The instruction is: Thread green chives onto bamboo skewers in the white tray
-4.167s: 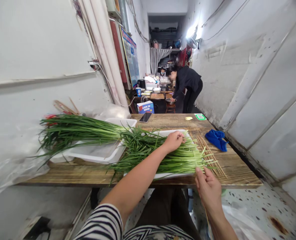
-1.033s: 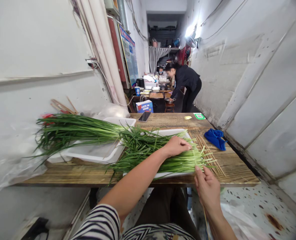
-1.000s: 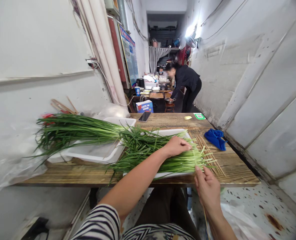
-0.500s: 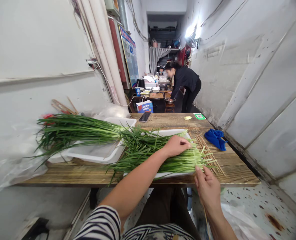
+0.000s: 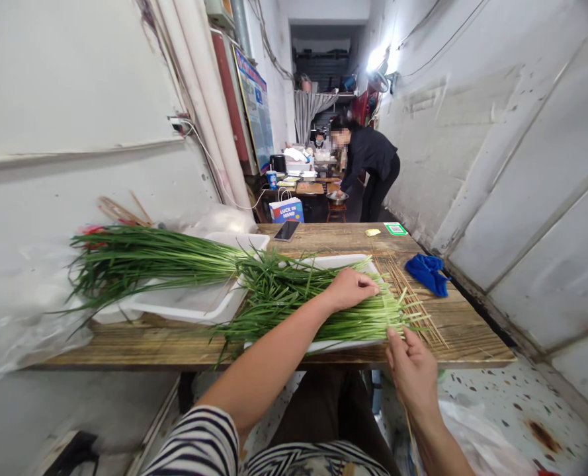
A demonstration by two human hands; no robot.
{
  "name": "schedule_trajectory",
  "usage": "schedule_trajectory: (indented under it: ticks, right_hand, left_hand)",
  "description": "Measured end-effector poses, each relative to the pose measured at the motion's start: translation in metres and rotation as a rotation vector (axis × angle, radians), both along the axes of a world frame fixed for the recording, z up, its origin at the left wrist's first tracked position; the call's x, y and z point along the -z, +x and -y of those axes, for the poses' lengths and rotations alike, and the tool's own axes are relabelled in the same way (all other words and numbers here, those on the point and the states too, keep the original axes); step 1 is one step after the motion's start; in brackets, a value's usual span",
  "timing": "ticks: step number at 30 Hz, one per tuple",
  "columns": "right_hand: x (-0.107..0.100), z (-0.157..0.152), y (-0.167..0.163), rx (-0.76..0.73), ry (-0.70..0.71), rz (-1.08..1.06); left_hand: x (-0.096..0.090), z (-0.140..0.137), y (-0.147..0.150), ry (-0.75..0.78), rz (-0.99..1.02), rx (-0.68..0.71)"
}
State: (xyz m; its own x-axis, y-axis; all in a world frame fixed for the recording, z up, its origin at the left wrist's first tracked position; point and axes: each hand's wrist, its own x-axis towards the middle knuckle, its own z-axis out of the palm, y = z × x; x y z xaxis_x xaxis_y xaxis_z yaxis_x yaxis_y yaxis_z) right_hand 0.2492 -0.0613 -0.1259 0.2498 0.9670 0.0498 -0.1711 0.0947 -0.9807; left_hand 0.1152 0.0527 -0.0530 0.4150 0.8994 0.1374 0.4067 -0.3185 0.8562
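Observation:
A layer of garlic chives [image 5: 294, 297] lies across a white tray [image 5: 318, 346], pale stalk ends to the right. My left hand [image 5: 352, 289] rests over the stalks near those ends, fingers pinched on chives. At the near corner of the bunch, my right hand [image 5: 413, 363] is closed with thumb and forefinger at the stalk ends. A thin bamboo skewer [image 5: 411, 430] runs down from beneath this hand; its upper part is hidden by the fingers. Several loose bamboo skewers [image 5: 413, 297] lie on the table just right of the stalks.
A second bunch of chives [image 5: 159, 261] lies over another white tray [image 5: 174, 311] on the left. On the wooden table [image 5: 472, 337] are a blue cloth [image 5: 427, 274], a phone [image 5: 287, 231] and a QR card [image 5: 395, 229]. Beyond, a person [image 5: 373, 158] bends over a metal bowl [image 5: 337, 198].
My hands stay in nearly the same places on the chives. The view has shifted very slightly. In the background, the bending person's hand has lifted a little at the bowl.

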Motion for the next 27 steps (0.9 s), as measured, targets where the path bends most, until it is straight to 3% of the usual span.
schedule_trajectory:
  ticks: [27]
  right_hand:
    - [0.0030,-0.0008,0.0025,-0.009,-0.001,0.038]
  left_hand:
    - [0.0041,-0.0026,0.0020,-0.023,0.015,-0.036]
